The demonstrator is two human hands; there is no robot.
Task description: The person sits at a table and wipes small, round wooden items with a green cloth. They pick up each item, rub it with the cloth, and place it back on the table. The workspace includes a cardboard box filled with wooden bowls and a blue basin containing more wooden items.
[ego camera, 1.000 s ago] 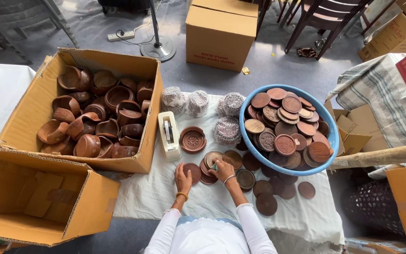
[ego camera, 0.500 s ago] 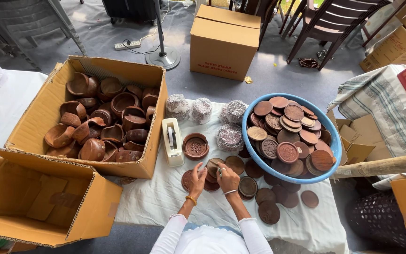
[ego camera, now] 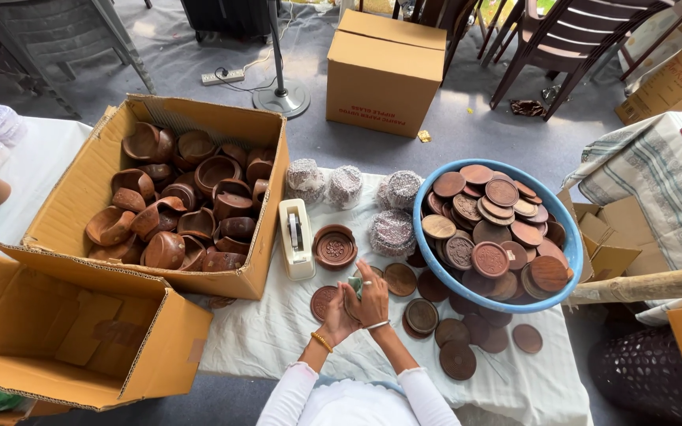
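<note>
My left hand and my right hand are pressed together over the white-covered table, closed around a small pale green thing that shows between them. Round brown wooden lids lie flat on the cloth around my hands. A small carved wooden dish stands just beyond my hands, next to a white tape dispenser. I wear a gold bangle on the left wrist and a silver one on the right.
A blue tub of carved wooden lids stands at the right. An open carton at the left holds wooden bowls; an empty carton sits nearer. Several netted bundles lie behind. On the floor stand a closed box, a fan stand and chairs.
My hands have come up off the lids on the cloth and closed together around the small pale thing. My view has shifted slightly closer.
</note>
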